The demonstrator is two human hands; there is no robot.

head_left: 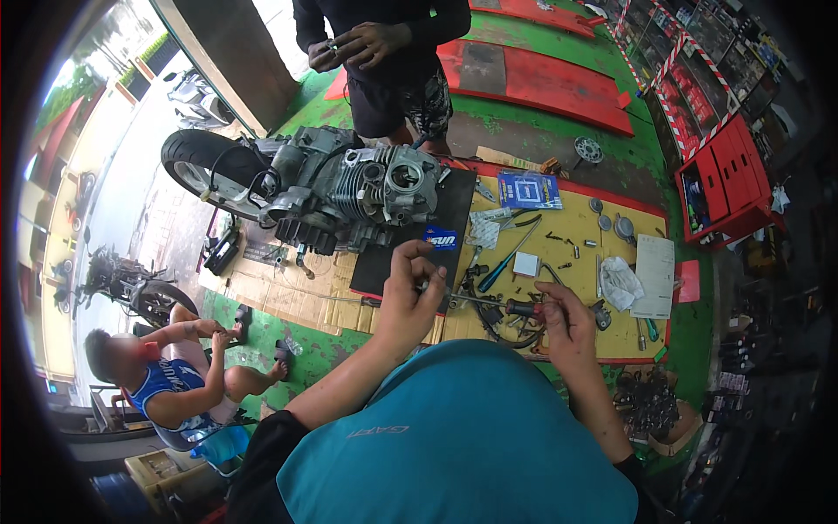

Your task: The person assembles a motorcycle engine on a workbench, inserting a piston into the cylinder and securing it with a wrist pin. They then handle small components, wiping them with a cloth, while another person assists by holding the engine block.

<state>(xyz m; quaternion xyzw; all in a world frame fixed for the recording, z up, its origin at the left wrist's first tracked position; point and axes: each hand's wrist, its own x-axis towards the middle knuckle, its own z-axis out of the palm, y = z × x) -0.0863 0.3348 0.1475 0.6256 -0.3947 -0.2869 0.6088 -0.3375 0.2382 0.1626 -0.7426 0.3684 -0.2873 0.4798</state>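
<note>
My right hand [567, 321] grips a screwdriver [524, 308] by its red and black handle. Its thin shaft runs left toward my left hand [410, 293], whose fingers are closed around something small at the tip; I cannot make out what. Beyond my left hand, an engine [367, 188] with a finned cylinder and an open round port lies on its side, joined to a wheel [214, 170]. Under my hands, a yellow-topped bench [576, 205] carries a green-handled screwdriver [499, 271], a small white box [525, 265] and black hoses.
Across the bench stands a person, both hands [371, 44] on a small part. Another person [183, 375] sits at the left. A white rag [621, 284] and a paper sheet [653, 275] lie on the right. A red tool cabinet [720, 179] stands beyond.
</note>
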